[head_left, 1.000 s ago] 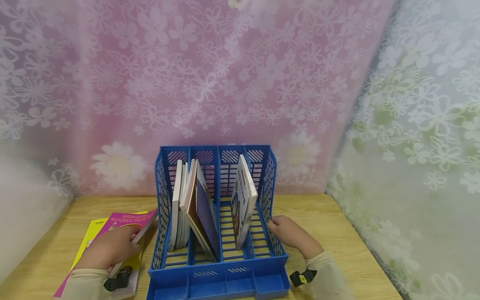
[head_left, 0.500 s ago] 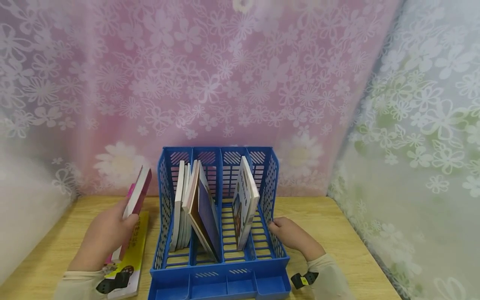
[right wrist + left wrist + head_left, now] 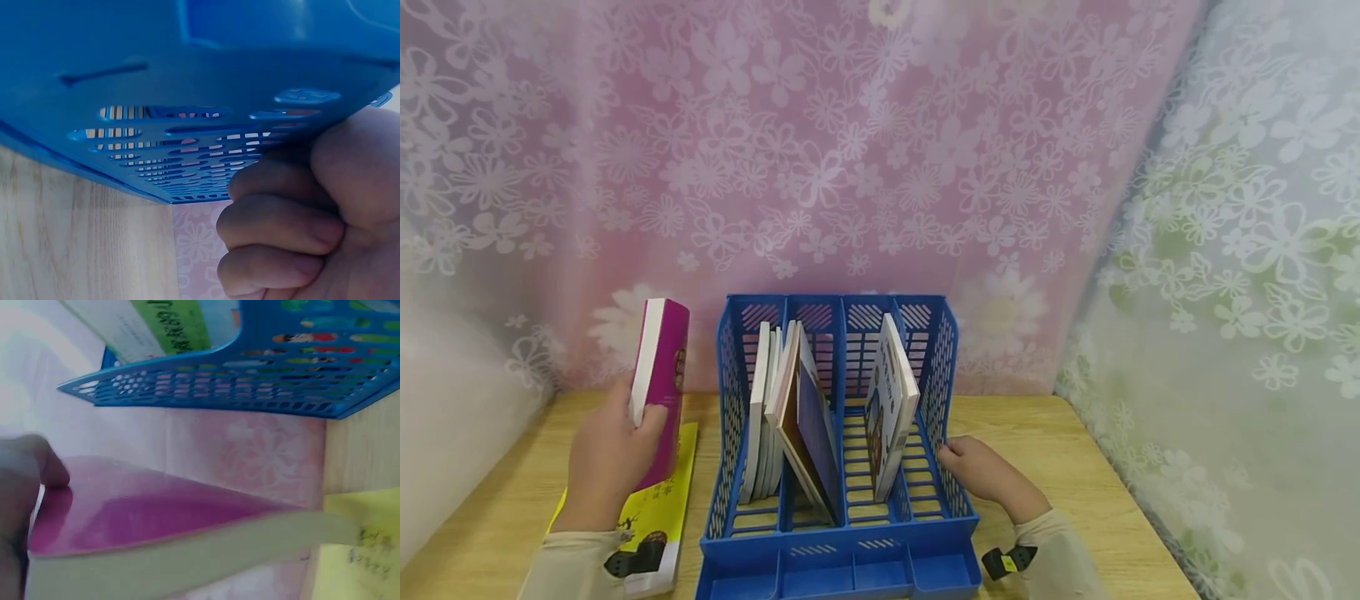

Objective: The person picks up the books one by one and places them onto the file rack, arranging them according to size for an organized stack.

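Note:
My left hand (image 3: 613, 446) grips a thick magenta book (image 3: 666, 392), raised upright above the table's left side, its white page edges towards the left. In the left wrist view its magenta cover (image 3: 137, 506) and pages fill the lower part, with a thumb or finger on the cover. Beneath it lies a yellow book (image 3: 662, 508), partly covered by the hand and sleeve. A blue slotted file rack (image 3: 838, 533) stands in the middle, several books upright in its compartments. My right hand (image 3: 988, 471), fingers curled, holds the rack's right side wall (image 3: 187, 150).
Thin white-edged books (image 3: 762, 417) stand in the leftmost compartment. Brown and purple books (image 3: 808, 425) lean right in the second one, and white-covered books (image 3: 891, 408) lean further right. Shallow trays (image 3: 880, 573) run along the rack's front. A floral curtain (image 3: 850, 167) hangs behind the wooden table (image 3: 1022, 417).
My left hand has picked the magenta book up off the yellow book and turned it upright, showing its cover to the right. The right hand has stayed at the rack's wall.

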Demonstrator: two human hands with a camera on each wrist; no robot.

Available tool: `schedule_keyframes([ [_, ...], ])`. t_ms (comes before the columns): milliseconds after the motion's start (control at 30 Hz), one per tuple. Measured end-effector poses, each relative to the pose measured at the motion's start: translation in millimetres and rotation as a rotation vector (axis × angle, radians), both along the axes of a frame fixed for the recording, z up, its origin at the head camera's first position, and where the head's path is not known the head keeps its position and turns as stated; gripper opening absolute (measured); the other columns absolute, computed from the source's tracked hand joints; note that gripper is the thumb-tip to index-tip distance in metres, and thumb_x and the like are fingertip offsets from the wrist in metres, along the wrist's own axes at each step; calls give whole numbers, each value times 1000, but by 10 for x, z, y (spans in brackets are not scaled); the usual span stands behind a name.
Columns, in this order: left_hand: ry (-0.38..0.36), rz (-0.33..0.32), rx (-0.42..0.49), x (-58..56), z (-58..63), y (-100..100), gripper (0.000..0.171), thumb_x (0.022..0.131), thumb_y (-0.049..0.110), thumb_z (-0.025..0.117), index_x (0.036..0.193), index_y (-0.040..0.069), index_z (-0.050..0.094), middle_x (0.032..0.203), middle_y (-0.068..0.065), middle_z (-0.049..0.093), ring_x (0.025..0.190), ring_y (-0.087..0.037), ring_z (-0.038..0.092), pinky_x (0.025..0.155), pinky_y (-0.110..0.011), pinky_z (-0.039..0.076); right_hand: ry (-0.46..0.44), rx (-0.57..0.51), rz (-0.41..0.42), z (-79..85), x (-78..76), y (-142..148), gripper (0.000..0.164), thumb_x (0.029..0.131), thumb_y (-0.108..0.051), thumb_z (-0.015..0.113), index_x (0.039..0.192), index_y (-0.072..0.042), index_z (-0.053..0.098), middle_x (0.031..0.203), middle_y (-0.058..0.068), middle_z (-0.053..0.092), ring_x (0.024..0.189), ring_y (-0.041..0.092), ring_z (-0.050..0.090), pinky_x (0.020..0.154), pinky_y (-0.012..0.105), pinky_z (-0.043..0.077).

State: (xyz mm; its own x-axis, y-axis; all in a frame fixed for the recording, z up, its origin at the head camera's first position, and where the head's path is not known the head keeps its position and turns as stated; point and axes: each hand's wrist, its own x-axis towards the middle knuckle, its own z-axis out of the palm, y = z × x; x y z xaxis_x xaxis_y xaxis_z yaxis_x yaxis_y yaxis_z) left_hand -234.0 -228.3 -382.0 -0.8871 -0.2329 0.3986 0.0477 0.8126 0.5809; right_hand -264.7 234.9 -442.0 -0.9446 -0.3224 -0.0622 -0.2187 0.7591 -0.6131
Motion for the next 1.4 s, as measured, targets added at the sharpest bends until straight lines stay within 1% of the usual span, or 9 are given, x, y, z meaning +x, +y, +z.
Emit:
schedule_keyframes([
  [100, -44, 28, 10, 35, 33, -44, 47, 92, 29, 53, 126, -3, 43, 105, -27, 58, 79, -38, 57, 60, -48, 45, -8, 1, 5, 1, -3, 2, 41, 104, -21, 37, 64, -13, 40, 55, -3, 34, 49, 13, 29, 49, 28, 29],
  [233, -137, 29, 40, 100, 121, -55, 58, 93, 42, 53, 125, -4, 42, 111, -28, 56, 85, -40, 56, 62, -47, 44, -12, 6, 1, 2, -1, 4, 41, 104, -21, 37, 64, -13, 41, 55, -3, 34, 49, 13, 30, 49, 28, 30],
  [367, -249, -16, 16, 144, 188, -43, 74, 92, 60, 46, 132, -2, 41, 115, -29, 56, 87, -40, 57, 61, -46, 44, -16, 6, -4, -9, -10, 8, 41, 104, -21, 37, 63, -13, 41, 55, -3, 34, 48, 13, 30, 49, 28, 29],
  [533, -357, -80, -15, 169, 218, -29, 74, 97, 60, 33, 135, -4, 42, 115, -32, 58, 87, -42, 61, 59, -47, 47, -24, 4, -2, -39, -20, 23, 42, 104, -23, 37, 63, -14, 40, 55, -4, 34, 48, 12, 29, 49, 27, 30],
  [600, -344, -72, -12, 170, 214, -17, 73, 99, 57, 31, 134, -5, 44, 114, -32, 58, 86, -42, 62, 58, -48, 48, -26, 5, 0, -48, -18, 28, 42, 104, -24, 36, 63, -14, 40, 55, -4, 34, 48, 11, 29, 48, 27, 30],
  [833, -106, 72, 92, 117, 158, 42, 70, 99, 55, 34, 141, 0, 42, 124, -31, 54, 101, -51, 55, 74, -62, 44, -18, 11, 8, -48, -12, 28, 42, 104, -25, 36, 64, -14, 41, 55, -4, 34, 48, 11, 29, 49, 27, 30],
  [1000, -42, 108, 80, 22, 29, 50, 65, 99, 51, 40, 141, 1, 45, 124, -28, 55, 107, -51, 54, 81, -62, 42, -2, 31, 1, -48, -8, 32, 41, 104, -24, 36, 64, -14, 41, 56, -4, 35, 49, 12, 31, 50, 27, 30],
  [1167, -102, 93, 49, -51, -74, 23, 68, 100, 53, 37, 139, -2, 45, 123, -31, 54, 103, -51, 54, 76, -61, 44, -3, 32, 2, -53, 3, 38, 41, 103, -22, 37, 64, -14, 41, 56, -4, 35, 49, 12, 31, 50, 28, 30],
  [1400, -207, 82, 75, -44, -77, 19, 71, 99, 56, 34, 144, 1, 39, 129, -30, 50, 106, -50, 53, 74, -62, 45, 12, 31, 17, -44, -25, 34, 39, 103, -21, 38, 64, -14, 41, 56, -3, 35, 49, 12, 30, 50, 28, 30],
])
